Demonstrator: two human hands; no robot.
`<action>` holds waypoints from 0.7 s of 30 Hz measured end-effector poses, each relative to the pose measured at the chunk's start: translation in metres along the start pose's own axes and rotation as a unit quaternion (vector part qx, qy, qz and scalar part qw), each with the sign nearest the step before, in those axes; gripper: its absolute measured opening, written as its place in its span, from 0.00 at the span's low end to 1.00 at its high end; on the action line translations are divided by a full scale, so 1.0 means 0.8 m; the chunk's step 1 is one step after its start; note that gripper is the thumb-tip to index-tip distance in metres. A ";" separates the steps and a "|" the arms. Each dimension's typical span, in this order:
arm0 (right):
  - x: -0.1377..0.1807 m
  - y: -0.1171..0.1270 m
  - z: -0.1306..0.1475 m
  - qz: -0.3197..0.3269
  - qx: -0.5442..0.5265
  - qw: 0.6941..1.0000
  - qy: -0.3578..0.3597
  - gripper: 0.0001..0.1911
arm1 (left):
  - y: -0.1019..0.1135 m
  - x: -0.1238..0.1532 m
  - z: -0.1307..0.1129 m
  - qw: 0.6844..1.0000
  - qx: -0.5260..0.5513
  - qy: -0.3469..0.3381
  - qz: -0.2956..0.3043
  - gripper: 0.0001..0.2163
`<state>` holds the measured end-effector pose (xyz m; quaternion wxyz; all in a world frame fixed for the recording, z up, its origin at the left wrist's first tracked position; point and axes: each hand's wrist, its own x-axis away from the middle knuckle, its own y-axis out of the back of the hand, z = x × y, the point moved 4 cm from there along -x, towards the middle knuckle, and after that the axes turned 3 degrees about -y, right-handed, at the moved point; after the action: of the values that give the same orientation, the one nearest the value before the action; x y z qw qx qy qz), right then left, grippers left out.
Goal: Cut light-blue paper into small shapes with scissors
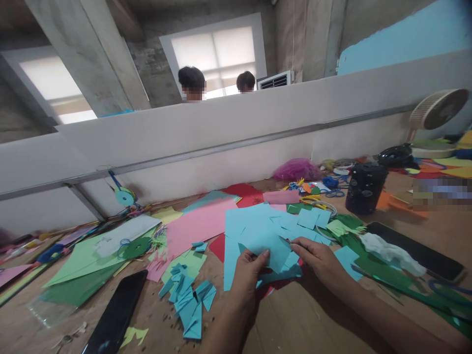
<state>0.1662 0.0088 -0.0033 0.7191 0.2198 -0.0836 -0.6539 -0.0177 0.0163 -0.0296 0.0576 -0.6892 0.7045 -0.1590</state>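
Note:
Between my two hands is a square of light blue paper (263, 243), tilted over a larger blue sheet (233, 228). My left hand (247, 275) is closed on its lower edge, thumb on top. At the right corner of the square, the fingertips of my right hand (315, 253) are pinched together. More small blue paper squares (313, 218) lie just beyond my right hand. Left of my left hand is a loose pile of folded blue paper pieces (188, 305).
A black phone (116, 314) lies at the left, another phone (435, 253) at the right beside crumpled white tissue (393, 253). Pink paper (199, 226), a dark cup (366, 188) and a fan (438, 109) stand or lie further back. A white partition (206, 142) borders the table; two people are beyond it.

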 end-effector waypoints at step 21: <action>0.000 -0.001 -0.002 -0.002 -0.012 1.000 -0.001 0.19 | 0.000 0.001 0.006 1.000 -0.003 0.003 0.030 0.21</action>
<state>0.1660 0.0087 -0.0048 0.7201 0.2104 -0.0763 -0.6568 -0.0163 0.0151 -0.0343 0.0583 -0.6677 0.7254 -0.1568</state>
